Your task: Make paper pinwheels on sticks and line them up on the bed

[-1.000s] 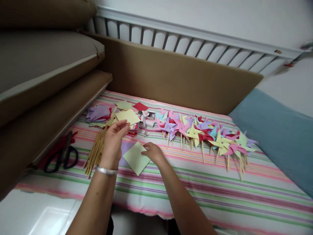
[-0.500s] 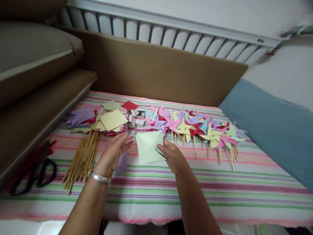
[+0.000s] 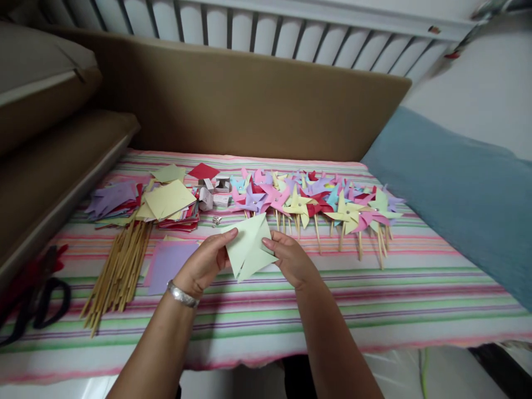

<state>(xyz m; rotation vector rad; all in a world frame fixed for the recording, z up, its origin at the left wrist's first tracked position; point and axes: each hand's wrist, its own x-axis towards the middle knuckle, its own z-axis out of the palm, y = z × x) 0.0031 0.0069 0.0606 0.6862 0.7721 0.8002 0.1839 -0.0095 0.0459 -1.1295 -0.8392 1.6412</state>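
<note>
A pale green paper square (image 3: 250,246), slit in from its corners, is held up over the striped cloth between both hands. My left hand (image 3: 208,257) grips its left side, thumb on top; a silver bangle circles that wrist. On the right edge my right hand (image 3: 291,257) pinches the paper with thumb and fingers. Left of it lie purple and pink paper sheets (image 3: 170,266). Just beyond the paper is a small pile of shiny metal pieces (image 3: 216,220). Finished paper pinwheels (image 3: 307,202) on sticks lie in rows to the right.
Wooden sticks (image 3: 118,271) lie bundled at the left, with black-handled scissors (image 3: 50,305) beside them. Stacks of coloured paper (image 3: 170,199) and small open boxes (image 3: 214,194) stand behind. A brown board (image 3: 249,105) closes off the back; brown cushions (image 3: 62,133) rise at left.
My left hand has moved in from beside the paper and now grips its left side. The paper has turned a little, and the view has shifted.
</note>
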